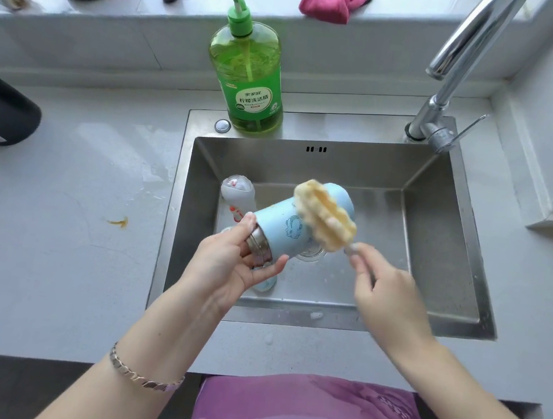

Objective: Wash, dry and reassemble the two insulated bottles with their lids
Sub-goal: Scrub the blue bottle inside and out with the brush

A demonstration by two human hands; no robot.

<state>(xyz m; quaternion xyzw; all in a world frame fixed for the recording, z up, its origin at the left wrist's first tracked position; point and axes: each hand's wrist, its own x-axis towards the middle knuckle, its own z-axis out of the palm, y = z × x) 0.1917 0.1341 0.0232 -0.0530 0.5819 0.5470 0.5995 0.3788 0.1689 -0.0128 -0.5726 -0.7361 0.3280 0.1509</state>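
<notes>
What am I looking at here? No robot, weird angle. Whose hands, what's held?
One picture, from a wide-angle camera worn on the person's head, looking down. No machine: a person works over a steel sink. The left hand grips a light blue insulated bottle by its steel mouth end, tilted. The right hand pinches the handle of a yellow sponge brush, whose head lies against the bottle's outside. A white item with red marks lies in the sink behind. A green dish soap bottle stands on the rim.

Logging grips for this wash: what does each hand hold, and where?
Left hand grips the blue bottle at its steel neck; right hand pinches the sponge brush by its handle.
</notes>
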